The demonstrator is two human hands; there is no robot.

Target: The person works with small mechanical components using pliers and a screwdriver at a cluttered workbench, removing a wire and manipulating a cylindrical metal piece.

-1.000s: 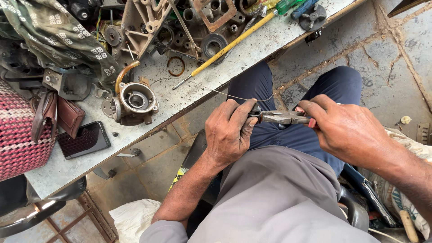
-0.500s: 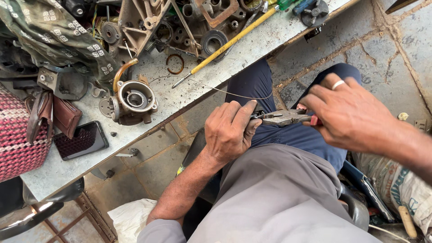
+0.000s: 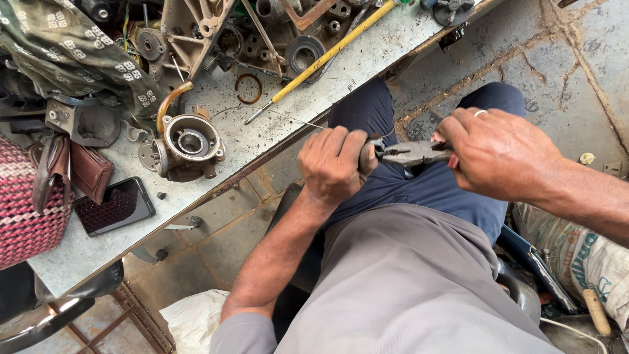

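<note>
Little changed since earlier: right hand (image 3: 504,154) stays closed on pliers (image 3: 411,153), left hand (image 3: 334,167) stays fisted at their tip, pinching a thin wire (image 3: 288,117) running to the bench (image 3: 275,121).

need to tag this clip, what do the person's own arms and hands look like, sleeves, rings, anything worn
Both hands are bare, no gloves. The left hand has a bare forearm running to a short grey cloth sleeve near the elbow. The right hand wears a thin silver-coloured ring on one finger; no sleeve shows on that arm.
</note>
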